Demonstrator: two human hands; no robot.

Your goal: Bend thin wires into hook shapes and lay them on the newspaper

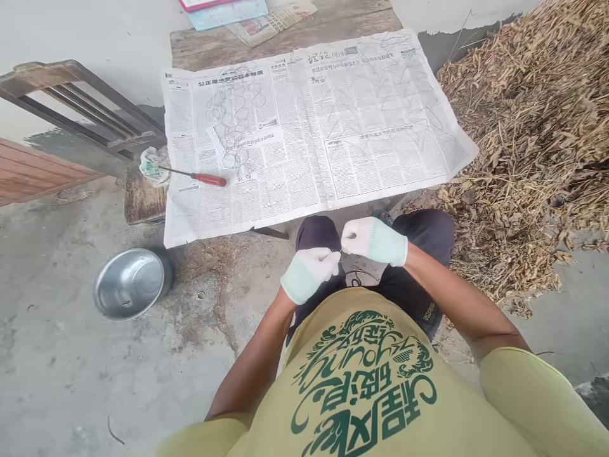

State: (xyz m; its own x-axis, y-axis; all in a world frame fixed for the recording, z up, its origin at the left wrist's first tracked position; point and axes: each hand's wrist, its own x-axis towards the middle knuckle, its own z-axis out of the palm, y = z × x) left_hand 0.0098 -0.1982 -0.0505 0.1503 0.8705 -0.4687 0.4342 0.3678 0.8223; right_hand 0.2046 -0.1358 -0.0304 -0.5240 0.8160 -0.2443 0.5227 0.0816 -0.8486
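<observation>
In the head view my left hand [309,271], in a white and pale green knit glove, is closed in a pinch above my lap. Close to it on the right, my right hand [371,238], gloved alike, is also closed. A thin strand, which looks like fine wire [340,251], shows between the fingertips of both hands; most of it is hidden. Just beyond my knees, newspaper sheets [290,190] cover the table. Thin wire rings [233,108] lie on their left half, and angular wire shapes [340,105] on the right half.
A red-handled screwdriver [209,179] rests across the newspaper's left edge, beside a crumpled plastic bag [155,166] on a wooden chair [143,197]. A metal basin [133,284] stands on the floor at left. Dry stalks [523,139] are heaped at right. Papers [271,22] lie at the table's back.
</observation>
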